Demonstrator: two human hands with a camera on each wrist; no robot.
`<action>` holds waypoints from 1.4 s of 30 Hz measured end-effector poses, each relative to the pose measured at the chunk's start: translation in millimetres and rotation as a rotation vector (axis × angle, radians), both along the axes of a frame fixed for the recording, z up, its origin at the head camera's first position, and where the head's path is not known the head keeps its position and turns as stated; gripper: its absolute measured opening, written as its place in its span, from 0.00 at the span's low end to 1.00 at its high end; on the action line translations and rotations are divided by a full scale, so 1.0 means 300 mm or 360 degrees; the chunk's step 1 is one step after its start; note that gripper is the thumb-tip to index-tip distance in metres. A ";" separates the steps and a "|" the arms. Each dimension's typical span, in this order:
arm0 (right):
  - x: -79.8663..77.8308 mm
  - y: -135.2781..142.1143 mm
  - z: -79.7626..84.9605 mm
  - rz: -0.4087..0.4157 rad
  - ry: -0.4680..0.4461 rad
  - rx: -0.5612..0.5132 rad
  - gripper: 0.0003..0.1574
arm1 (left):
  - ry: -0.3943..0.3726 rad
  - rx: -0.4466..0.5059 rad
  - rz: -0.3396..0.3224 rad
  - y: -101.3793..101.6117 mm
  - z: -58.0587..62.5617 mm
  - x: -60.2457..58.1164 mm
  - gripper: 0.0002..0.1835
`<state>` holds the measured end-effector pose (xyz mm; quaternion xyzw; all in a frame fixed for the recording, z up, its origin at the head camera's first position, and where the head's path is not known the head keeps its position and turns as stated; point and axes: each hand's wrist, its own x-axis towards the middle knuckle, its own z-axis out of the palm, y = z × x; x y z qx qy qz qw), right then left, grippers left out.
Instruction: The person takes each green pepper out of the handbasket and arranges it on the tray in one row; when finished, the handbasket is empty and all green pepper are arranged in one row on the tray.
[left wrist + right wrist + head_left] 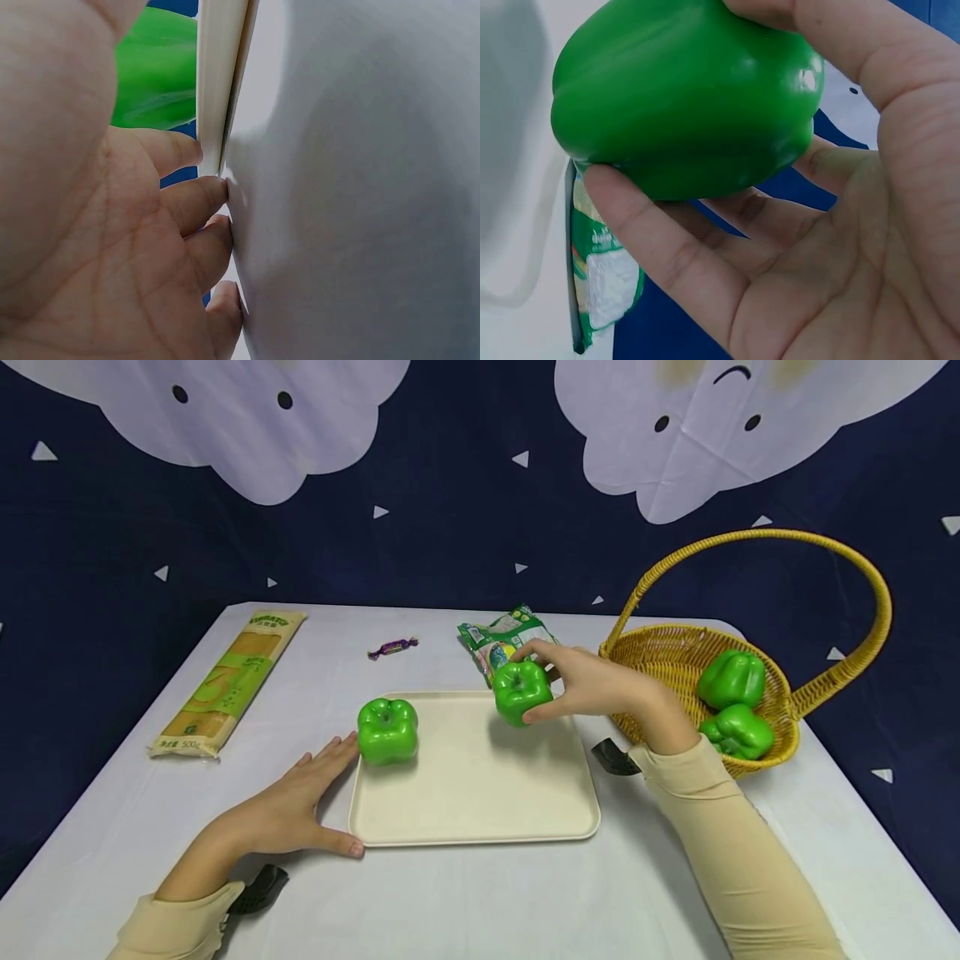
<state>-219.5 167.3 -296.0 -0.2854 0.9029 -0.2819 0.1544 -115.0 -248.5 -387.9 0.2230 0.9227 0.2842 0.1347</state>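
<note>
My right hand (581,681) grips a green bell pepper (521,693) between thumb and fingers, just above the back right part of a cream tray (480,810). In the right wrist view the same pepper (682,97) fills the upper part, with the fingers curled under and around it. A second green bell pepper (387,732) sits on the tray's left side. With fingers spread, my left hand (296,806) rests at the tray's left edge. Its fingertips (191,148) touch the tray rim (219,82) in the left wrist view.
A yellow wicker basket (652,652) with a tall handle stands at the right, holding two green bell peppers (733,679). Behind the tray lie a green snack packet (495,639) and a purple wrapped candy (393,648). A long noodle pack (228,685) lies at the left.
</note>
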 end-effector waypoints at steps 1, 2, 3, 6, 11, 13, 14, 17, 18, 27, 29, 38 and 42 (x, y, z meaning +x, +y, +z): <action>-0.001 -0.005 -0.003 0.0013 -0.0005 -0.0015 0.48 | 0.0003 -0.0001 -0.0001 0.000 0.000 0.000 0.80; -0.001 -0.011 -0.005 0.0021 -0.0005 -0.0025 0.48 | 0.0007 -0.0002 -0.0002 0.001 0.000 0.000 0.80; -0.002 -0.018 -0.009 0.0035 -0.0011 -0.0045 0.47 | 0.0010 -0.0005 -0.0002 0.001 0.001 0.000 0.80; -0.007 -0.040 -0.021 0.0082 -0.0046 -0.0125 0.45 | 0.0012 -0.0017 0.0004 0.001 0.001 0.000 0.80; -0.015 -0.074 -0.042 0.0123 -0.0065 -0.0172 0.47 | 0.0019 -0.0018 0.0004 0.000 -0.001 0.001 0.80; -0.018 -0.086 -0.051 0.0138 -0.0049 -0.0140 0.50 | 0.0019 -0.0009 0.0001 0.000 -0.003 0.002 0.80; -0.018 -0.092 -0.055 0.0148 -0.0033 -0.0115 0.52 | 0.0016 -0.0006 0.0001 0.000 -0.003 0.002 0.80; -0.019 -0.109 -0.067 0.0179 0.0000 -0.0046 0.54 | 0.0005 -0.0001 0.0003 -0.001 -0.004 0.003 0.80; -0.019 -0.115 -0.071 0.0187 0.0007 -0.0027 0.54 | 0.0001 0.0003 0.0004 -0.001 -0.004 0.003 0.80; -0.004 -0.159 -0.092 0.0223 -0.0049 -0.0058 0.48 | 0.0016 -0.0006 0.0011 -0.002 -0.003 0.002 0.80; -0.003 -0.168 -0.095 0.0235 -0.0050 -0.0066 0.47 | 0.0016 -0.0011 0.0009 -0.002 -0.003 0.002 0.80; -0.003 -0.198 -0.106 0.0272 -0.0061 -0.0101 0.46 | 0.0019 -0.0004 -0.0002 -0.003 -0.001 0.004 0.80; -0.007 -0.207 -0.114 0.0290 -0.0080 -0.0122 0.46 | 0.0019 -0.0003 -0.0009 -0.005 -0.004 0.002 0.80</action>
